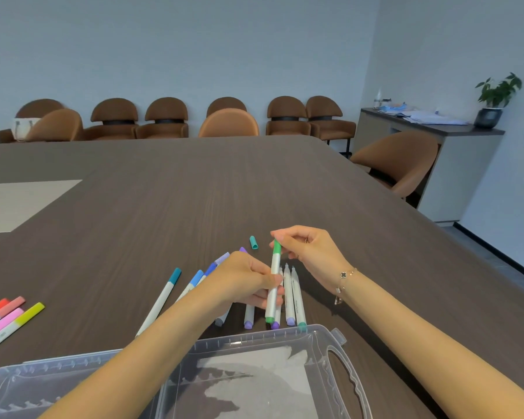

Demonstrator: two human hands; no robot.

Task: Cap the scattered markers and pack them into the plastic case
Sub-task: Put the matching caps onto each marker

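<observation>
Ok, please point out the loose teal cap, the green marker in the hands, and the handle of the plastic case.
teal cap (253,242), head view, middle of the cap.
green marker (274,267), head view, white barrel below the green cap.
plastic case (350,379), head view, its handle.

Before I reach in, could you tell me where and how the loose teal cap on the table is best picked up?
Pinch the teal cap across its short width, coming straight down from above. It lies flat on the table, apart from the markers, so its long sides are free. The right hand is nearest, though it now holds the green marker.
</observation>
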